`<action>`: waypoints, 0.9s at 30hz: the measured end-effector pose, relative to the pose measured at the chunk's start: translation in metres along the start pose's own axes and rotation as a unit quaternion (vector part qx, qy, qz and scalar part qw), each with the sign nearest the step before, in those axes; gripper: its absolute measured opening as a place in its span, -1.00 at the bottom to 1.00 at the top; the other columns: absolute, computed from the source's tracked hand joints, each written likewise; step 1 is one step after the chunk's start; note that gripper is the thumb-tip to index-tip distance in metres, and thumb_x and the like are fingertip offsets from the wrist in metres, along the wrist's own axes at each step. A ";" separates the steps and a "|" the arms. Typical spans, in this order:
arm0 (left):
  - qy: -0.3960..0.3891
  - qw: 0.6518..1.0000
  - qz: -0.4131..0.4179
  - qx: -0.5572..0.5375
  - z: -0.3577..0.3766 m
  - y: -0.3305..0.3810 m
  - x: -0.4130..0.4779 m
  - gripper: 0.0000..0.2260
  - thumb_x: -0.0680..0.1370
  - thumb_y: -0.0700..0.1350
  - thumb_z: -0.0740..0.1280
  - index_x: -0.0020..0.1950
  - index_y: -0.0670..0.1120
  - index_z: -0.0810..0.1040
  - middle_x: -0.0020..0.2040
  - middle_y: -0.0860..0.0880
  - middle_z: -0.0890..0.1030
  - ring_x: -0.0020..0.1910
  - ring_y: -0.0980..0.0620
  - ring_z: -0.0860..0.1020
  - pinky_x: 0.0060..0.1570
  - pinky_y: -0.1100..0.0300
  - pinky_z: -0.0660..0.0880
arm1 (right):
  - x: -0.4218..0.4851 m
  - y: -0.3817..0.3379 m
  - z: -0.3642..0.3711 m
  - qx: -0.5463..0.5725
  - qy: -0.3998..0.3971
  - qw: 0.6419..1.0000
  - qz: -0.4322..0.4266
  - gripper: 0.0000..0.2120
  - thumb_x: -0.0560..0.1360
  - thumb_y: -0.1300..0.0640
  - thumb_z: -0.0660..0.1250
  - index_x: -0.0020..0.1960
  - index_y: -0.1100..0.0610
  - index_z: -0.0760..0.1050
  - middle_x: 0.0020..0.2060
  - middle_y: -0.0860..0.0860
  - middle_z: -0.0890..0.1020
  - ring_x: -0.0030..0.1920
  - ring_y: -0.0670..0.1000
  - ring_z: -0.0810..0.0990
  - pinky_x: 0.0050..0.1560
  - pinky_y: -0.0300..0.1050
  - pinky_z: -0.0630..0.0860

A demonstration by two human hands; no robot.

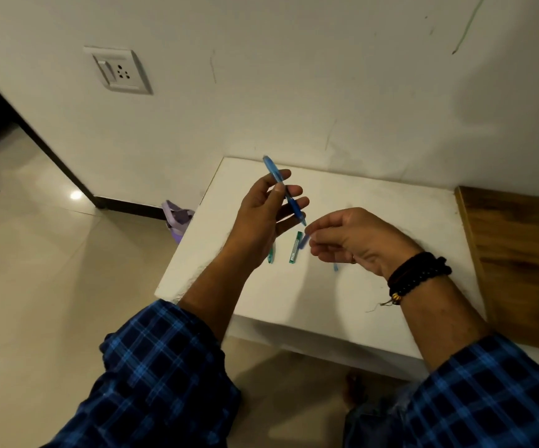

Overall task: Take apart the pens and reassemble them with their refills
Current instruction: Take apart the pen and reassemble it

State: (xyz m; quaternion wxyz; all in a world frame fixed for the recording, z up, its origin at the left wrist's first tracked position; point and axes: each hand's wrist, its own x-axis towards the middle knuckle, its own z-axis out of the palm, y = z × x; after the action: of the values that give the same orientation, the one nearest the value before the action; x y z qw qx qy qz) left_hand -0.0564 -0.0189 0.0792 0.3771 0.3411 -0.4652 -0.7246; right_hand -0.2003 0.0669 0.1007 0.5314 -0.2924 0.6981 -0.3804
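Blue pen: translucent glossy plastic. Table: matt white, slightly rough. Side panel: grained wood. Floor: glossy tile.

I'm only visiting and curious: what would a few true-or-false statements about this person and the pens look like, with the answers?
1. The left hand holds a blue pen. True.
2. A green pen barrel lies on the white table. True.
3. The black bead bracelet sits on the left wrist. False: it is on the right wrist.
4. The right hand rests flat on the table. False: it is raised, with its fingertips pinching a small blue part.
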 end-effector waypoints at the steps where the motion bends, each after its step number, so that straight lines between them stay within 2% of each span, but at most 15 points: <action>1: 0.001 1.000 0.003 0.003 0.000 0.000 0.001 -0.72 0.73 -0.10 0.12 0.42 -0.07 0.43 -0.01 -0.01 0.68 0.09 -0.08 0.69 0.16 -0.04 0.62 | 0.001 0.001 0.002 0.002 -0.006 1.000 0.001 -0.90 0.54 0.29 0.42 0.05 0.24 0.65 -0.12 0.19 0.74 -0.20 0.01 0.73 -0.17 -0.17 0.67; 4: 0.001 0.999 0.029 0.030 0.001 0.001 0.003 -0.64 0.72 -0.12 0.15 0.53 -0.01 0.30 0.06 -0.05 0.69 0.07 -0.07 0.70 0.04 0.06 0.65 | 0.004 0.003 0.008 0.025 -0.014 1.000 0.004 -0.90 0.55 0.27 0.42 0.05 0.24 0.65 -0.08 0.19 0.74 -0.20 0.00 0.72 -0.12 -0.14 0.67; 7: -0.016 0.995 0.066 0.071 0.001 0.000 0.004 -0.45 0.70 -0.17 0.20 0.63 0.12 0.08 0.13 -0.11 0.66 0.03 -0.05 0.71 -0.06 0.17 0.64 | 0.005 0.006 0.009 0.051 -0.027 0.998 0.003 -0.88 0.55 0.26 0.42 0.07 0.26 0.65 -0.08 0.20 0.73 -0.21 0.00 0.71 -0.14 -0.16 0.67; 9: -0.026 0.990 0.079 0.109 0.000 0.000 0.005 -0.38 0.69 -0.19 0.22 0.63 0.17 0.01 0.15 -0.12 0.64 0.01 -0.04 0.72 -0.06 0.17 0.64 | 0.005 0.007 0.006 0.018 -0.023 1.000 0.006 -0.90 0.55 0.27 0.42 0.05 0.24 0.65 -0.11 0.18 0.74 -0.22 0.00 0.71 -0.17 -0.19 0.66; 13: -0.032 0.978 0.078 0.192 -0.002 0.000 0.005 -0.42 0.68 -0.19 0.23 0.61 0.19 0.09 0.13 -0.07 0.63 -0.02 -0.03 0.72 0.01 0.09 0.67 | 0.010 0.012 -0.009 -0.117 0.077 0.990 -0.020 -0.92 0.54 0.31 0.40 0.02 0.28 0.64 -0.17 0.18 0.72 -0.20 0.06 0.72 -0.14 -0.18 0.67; 16: -0.051 0.967 0.071 0.240 0.000 -0.001 0.003 -0.46 0.68 -0.20 0.25 0.58 0.17 0.17 0.10 -0.03 0.66 -0.05 -0.02 0.72 0.01 0.07 0.67 | 0.011 0.008 -0.016 -0.017 0.127 0.989 -0.079 -0.90 0.55 0.32 0.40 0.05 0.29 0.62 -0.13 0.19 0.72 -0.15 0.08 0.74 -0.10 -0.16 0.67; 19: -0.080 0.953 0.059 0.286 0.003 -0.004 0.002 -0.59 0.67 -0.19 0.26 0.49 0.08 0.32 0.07 0.01 0.68 -0.08 0.02 0.73 0.04 0.02 0.67 | 0.009 -0.003 -0.014 0.063 0.156 0.971 -0.169 -0.92 0.54 0.29 0.42 0.03 0.23 0.60 -0.11 0.13 0.74 -0.10 0.05 0.75 -0.05 -0.14 0.67; 23: -0.115 0.936 0.052 0.329 0.007 -0.008 0.000 -0.71 0.67 -0.18 0.26 0.36 0.07 0.44 0.02 0.05 0.69 -0.09 0.07 0.72 0.03 -0.06 0.67 | 0.008 -0.012 -0.012 0.094 0.187 0.945 -0.251 -0.90 0.53 0.27 0.45 0.04 0.23 0.61 -0.11 0.10 0.75 -0.08 0.02 0.75 -0.05 -0.15 0.67; 27: -0.136 0.928 0.054 0.342 0.009 -0.010 -0.001 -0.72 0.67 -0.18 0.26 0.32 0.11 0.45 0.02 0.07 0.68 -0.11 0.10 0.72 0.05 0.11 0.66 | 0.009 -0.015 -0.017 0.058 0.198 0.939 -0.276 -0.94 0.53 0.24 0.44 -0.02 0.12 0.65 -0.12 0.06 0.74 -0.08 0.01 0.74 -0.08 -0.11 0.67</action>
State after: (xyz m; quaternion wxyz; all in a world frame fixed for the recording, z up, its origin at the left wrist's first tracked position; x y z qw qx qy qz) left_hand -0.0661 -0.0118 0.0732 0.2094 0.3220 -0.7490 -0.5398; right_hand -0.2191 0.0553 0.1106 0.2730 -0.3609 0.6579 -0.6019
